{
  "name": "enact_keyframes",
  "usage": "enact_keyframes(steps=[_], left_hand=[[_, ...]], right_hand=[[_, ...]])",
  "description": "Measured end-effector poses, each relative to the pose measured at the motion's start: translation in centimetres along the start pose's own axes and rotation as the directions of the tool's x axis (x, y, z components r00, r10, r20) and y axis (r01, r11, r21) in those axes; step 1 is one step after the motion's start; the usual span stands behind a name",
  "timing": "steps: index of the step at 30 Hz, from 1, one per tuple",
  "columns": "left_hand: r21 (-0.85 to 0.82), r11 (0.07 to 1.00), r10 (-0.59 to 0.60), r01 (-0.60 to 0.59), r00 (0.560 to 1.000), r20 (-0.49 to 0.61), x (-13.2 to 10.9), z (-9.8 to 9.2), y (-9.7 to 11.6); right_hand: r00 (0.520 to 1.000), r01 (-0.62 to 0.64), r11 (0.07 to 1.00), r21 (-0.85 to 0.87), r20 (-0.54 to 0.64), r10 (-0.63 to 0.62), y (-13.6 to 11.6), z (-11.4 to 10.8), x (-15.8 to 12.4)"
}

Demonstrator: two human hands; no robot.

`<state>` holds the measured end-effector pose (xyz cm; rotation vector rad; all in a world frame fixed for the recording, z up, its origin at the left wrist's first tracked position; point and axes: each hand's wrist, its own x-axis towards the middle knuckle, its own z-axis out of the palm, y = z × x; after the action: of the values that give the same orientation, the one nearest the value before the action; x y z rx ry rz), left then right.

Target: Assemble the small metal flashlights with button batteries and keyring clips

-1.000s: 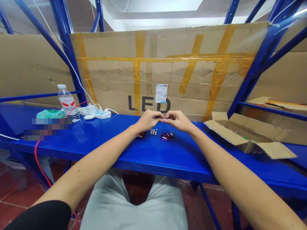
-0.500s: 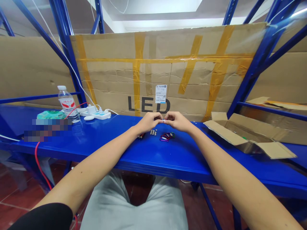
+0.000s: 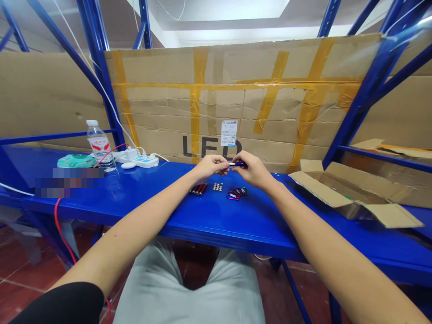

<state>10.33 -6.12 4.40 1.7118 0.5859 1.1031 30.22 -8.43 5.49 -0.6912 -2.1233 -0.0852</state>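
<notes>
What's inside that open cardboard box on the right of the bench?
The open cardboard box shows only its brown inner far side. Its near wall hides the bottom, so any contents cannot be seen.

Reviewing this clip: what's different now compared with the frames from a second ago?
The left hand and right hand drew slightly apart above the blue shelf. A purple tube now shows between them, gripped by the right hand, with the left hand's fingers pinched at its end. The red tubes, silver pieces and carabiners lie as before.
</notes>
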Motion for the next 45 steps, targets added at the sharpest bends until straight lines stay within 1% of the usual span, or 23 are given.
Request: enact_keyframes(steps=[3,5,7,10,13,15,17,19,20,22,24,26,27,29,31,33,35,38,40,42,45], left_hand=[[-0.062,0.998,0.0,0.001,1.0,0.024,-0.1,0.1,-0.1],[-0.053,0.998,0.031,-0.03,0.999,0.016,-0.1,0.1,-0.2],[-0.006,0.997,0.073,-0.073,0.997,0.003,-0.1,0.2,-0.2],[0.102,0.986,0.129,-0.129,0.992,0.003,0.0,0.1,-0.1],[0.236,0.957,0.169,-0.167,0.986,0.012,-0.2,0.2,0.3],[0.36,0.911,0.211,-0.2,0.977,0.01,-0.4,0.4,0.5],[0.501,0.834,0.26,-0.231,0.965,0.012,-0.7,0.6,0.6],[0.616,0.742,0.309,-0.264,0.95,0.034,-0.9,0.9,0.6],[0.658,0.695,0.335,-0.289,0.94,0.059,-0.9,0.9,0.5],[0.719,0.594,0.391,-0.36,0.911,0.134,-0.9,0.9,0.3],[0.759,0.485,0.431,-0.434,0.874,0.224,-0.9,0.9,0.1],[0.783,0.391,0.439,-0.484,0.845,0.304,-0.8,0.7,0.1],[0.789,0.36,0.433,-0.497,0.838,0.33,-0.8,0.7,0.1],[0.796,0.333,0.417,-0.505,0.836,0.356,-0.7,0.7,0.1],[0.797,0.346,0.402,-0.495,0.846,0.35,-0.8,0.7,0.3],[0.79,0.391,0.386,-0.473,0.863,0.326,-0.8,0.8,0.4],[0.771,0.461,0.366,-0.439,0.886,0.286,-0.9,0.9,0.5],[0.725,0.571,0.339,-0.385,0.915,0.219,-1.0,0.8,0.4],[0.695,0.626,0.318,-0.354,0.929,0.187,-0.9,0.7,0.3],[0.672,0.664,0.294,-0.329,0.941,0.17,-0.9,0.6,0.2],[0.661,0.686,0.268,-0.304,0.95,0.16,-0.8,0.5,0.1]], right_hand=[[0.998,0.056,0.998,-0.022,-0.035,-0.057,-0.1,0.3,-0.1],[0.995,0.077,0.997,-0.009,-0.064,-0.078,-0.2,0.5,-0.2],[0.994,0.068,0.998,0.006,-0.084,-0.067,-0.5,0.6,-0.2],[0.998,0.006,0.999,0.031,-0.069,-0.004,-0.9,0.5,-0.2],[0.996,-0.083,0.994,0.073,-0.021,0.085,-1.0,0.4,-0.1],[0.987,-0.158,0.98,0.118,0.025,0.156,-0.9,0.3,0.0],[0.969,-0.243,0.954,0.177,0.093,0.229,-0.6,0.3,0.0],[0.933,-0.345,0.904,0.251,0.194,0.302,-0.3,0.2,0.1],[0.906,-0.405,0.867,0.291,0.251,0.34,-0.1,0.2,0.0],[0.842,-0.525,0.768,0.367,0.358,0.405,0.0,0.2,-0.1],[0.775,-0.622,0.659,0.423,0.454,0.44,0.2,0.1,-0.2],[0.717,-0.688,0.573,0.445,0.537,0.444,0.3,0.2,-0.4],[0.696,-0.709,0.544,0.449,0.566,0.442,0.4,0.2,-0.5],[0.671,-0.734,0.51,0.449,0.596,0.441,0.7,0.3,-0.6],[0.661,-0.743,0.498,0.447,0.606,0.442,0.9,0.4,-0.5],[0.664,-0.74,0.499,0.451,0.61,0.432,1.2,0.5,-0.5],[0.686,-0.719,0.515,0.467,0.598,0.415,1.4,0.7,-0.4],[0.731,-0.671,0.555,0.492,0.563,0.385,1.7,1.0,-0.4],[0.753,-0.645,0.576,0.502,0.546,0.368,1.8,1.3,-0.5],[0.767,-0.625,0.596,0.504,0.536,0.351,2.0,1.6,-0.7],[0.786,-0.597,0.62,0.51,0.529,0.321,2.2,1.9,-0.9]])
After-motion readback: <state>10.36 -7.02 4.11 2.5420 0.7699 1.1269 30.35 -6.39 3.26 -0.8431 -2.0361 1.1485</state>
